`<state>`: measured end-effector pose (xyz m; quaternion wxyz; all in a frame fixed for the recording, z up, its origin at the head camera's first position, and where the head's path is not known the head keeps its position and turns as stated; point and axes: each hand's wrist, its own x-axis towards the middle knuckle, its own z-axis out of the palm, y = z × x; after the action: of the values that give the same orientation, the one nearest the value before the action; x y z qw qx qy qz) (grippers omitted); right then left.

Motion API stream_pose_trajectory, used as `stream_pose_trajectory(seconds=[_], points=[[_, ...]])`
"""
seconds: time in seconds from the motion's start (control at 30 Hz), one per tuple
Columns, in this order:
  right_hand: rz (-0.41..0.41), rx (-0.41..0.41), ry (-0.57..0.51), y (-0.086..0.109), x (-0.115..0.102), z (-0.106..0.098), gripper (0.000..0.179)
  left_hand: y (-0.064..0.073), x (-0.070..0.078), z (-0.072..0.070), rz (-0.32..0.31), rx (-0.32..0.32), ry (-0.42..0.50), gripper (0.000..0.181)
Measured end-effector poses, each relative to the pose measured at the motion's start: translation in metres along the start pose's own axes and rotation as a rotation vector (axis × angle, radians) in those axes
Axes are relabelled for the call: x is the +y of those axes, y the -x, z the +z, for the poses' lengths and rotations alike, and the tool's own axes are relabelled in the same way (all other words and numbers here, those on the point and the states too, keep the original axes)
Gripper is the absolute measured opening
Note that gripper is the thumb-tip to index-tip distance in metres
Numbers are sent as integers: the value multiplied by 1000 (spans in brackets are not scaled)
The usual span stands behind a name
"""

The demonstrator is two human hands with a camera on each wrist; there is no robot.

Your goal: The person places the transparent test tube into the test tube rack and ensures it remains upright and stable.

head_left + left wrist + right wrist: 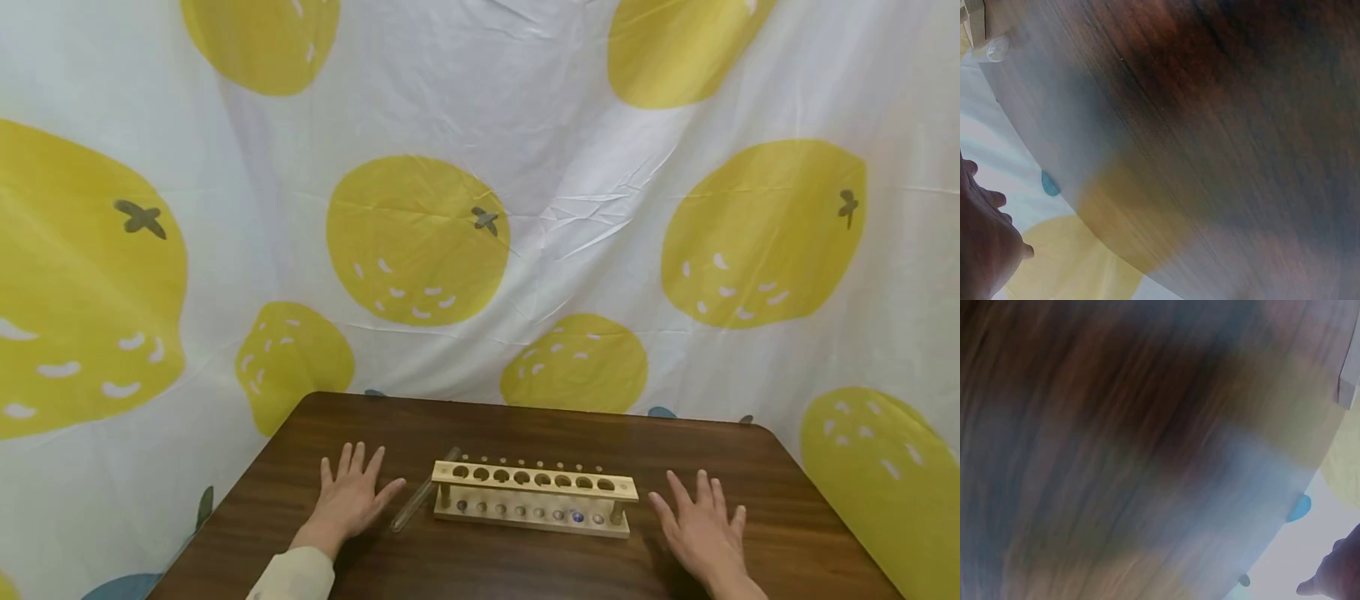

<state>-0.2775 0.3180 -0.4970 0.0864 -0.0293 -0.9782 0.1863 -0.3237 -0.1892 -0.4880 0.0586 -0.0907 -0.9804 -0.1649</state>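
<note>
A pale wooden test tube rack [534, 477] stands on the brown table, with a row of round holes along its top bar and dimples in its base. One base dimple shows a blue spot [577, 517]. Against the rack's left end lies a clear glass test tube [412, 505], slanting away. My left hand [348, 502] is spread flat to the left of the tube, fingers straight, holding nothing. On the rack's other side my right hand [705, 527] is likewise spread, its fingers extended and apart from the rack.
The dark wood-grain table [397, 417] has rounded far corners. Behind and beside it hangs a white cloth [555, 200] printed with yellow fruit. A short row of small pegs [541, 464] rises along the rack's far side.
</note>
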Motion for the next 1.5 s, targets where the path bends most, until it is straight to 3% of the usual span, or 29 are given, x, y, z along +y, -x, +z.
stream_pose_trajectory(seconds=[0.4, 0.53, 0.73, 1.0, 1.33, 1.5], points=[[65, 4, -150, 0, -21, 2, 65, -2, 1, 1, -1, -2, 9, 75], [65, 44, -218, 2, -29, 1, 61, -4, 1, 2, 1, 4, 12, 77], [79, 84, -343, 3, -44, 2, 63, -4, 0, 2, -2, -2, 13, 83], [120, 116, -509, 7, -56, 6, 64, -4, 2, 1, -6, -12, 16, 77], [271, 59, -813, 13, -73, 9, 83, -4, 3, 1, 0, -18, 5, 85], [296, 108, -845, 15, -81, 13, 73, -4, 4, 1, -2, -22, 8, 83]])
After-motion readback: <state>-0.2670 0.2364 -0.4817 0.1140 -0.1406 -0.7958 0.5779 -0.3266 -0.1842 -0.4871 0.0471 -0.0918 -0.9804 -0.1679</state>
